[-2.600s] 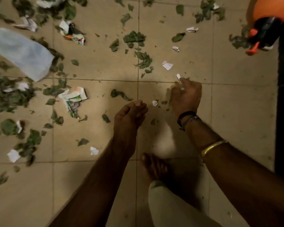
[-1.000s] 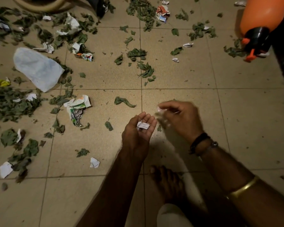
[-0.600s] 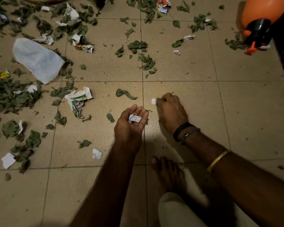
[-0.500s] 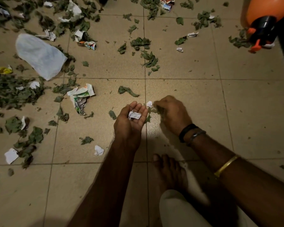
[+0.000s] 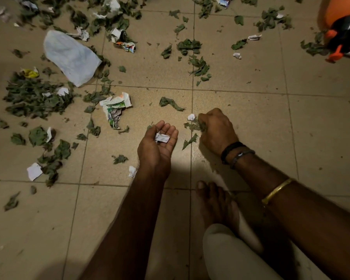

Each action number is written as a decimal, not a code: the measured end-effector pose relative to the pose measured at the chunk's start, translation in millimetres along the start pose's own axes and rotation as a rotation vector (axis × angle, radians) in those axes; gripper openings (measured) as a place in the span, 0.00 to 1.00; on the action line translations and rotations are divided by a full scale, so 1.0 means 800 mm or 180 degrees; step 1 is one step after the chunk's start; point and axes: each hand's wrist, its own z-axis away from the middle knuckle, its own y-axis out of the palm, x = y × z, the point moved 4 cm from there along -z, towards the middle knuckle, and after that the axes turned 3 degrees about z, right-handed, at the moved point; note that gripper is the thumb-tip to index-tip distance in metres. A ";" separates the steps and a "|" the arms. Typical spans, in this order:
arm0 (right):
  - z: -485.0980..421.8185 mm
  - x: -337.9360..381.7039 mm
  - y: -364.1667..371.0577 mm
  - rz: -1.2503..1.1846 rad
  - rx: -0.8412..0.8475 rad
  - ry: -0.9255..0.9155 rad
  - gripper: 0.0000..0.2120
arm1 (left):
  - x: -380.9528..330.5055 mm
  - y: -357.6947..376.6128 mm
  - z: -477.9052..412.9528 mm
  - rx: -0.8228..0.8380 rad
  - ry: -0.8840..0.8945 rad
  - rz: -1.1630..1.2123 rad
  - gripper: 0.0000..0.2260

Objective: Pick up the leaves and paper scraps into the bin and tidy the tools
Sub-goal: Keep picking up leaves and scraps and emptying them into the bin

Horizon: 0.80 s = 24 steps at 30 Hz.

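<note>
While the left grip (image 5: 157,147) lies cupped palm-up just above the tiled floor (image 5: 261,122), fingers relaxed and apart with a crumpled paper scrap (image 5: 161,137) resting loose in it, the right grip (image 5: 217,132) is curled tight on a clump of leaves (image 5: 195,126), just beside a white scrap (image 5: 191,117).

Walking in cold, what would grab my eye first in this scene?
Two bare hands meet at the centre. The left hand is cupped palm up with a crumpled paper scrap lying in it, and the right hand grips a few leaves on the tiled floor. Green leaf litter spreads to the left, with a large pale sheet at upper left and an orange sprayer in the top right corner.
</note>
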 end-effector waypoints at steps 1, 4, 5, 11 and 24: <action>-0.003 0.004 0.000 0.0022 0.0082 -0.0011 0.08 | -0.002 -0.002 0.001 -0.0002 0.0016 -0.0003 0.11; -0.003 0.018 0.009 0.0256 0.0352 -0.0232 0.23 | -0.006 -0.009 0.004 0.0002 0.0048 0.0009 0.11; -0.001 0.023 0.012 0.0378 0.0368 -0.0325 0.27 | -0.007 -0.010 0.004 0.0005 0.0057 0.0014 0.11; 0.009 0.034 0.028 0.0626 -0.0019 -0.0994 0.09 | -0.007 -0.014 0.008 -0.0029 0.0107 -0.0019 0.10; 0.008 0.044 -0.039 -0.1561 0.0086 -0.0399 0.07 | 0.018 -0.019 -0.001 0.0370 -0.0136 -0.0395 0.17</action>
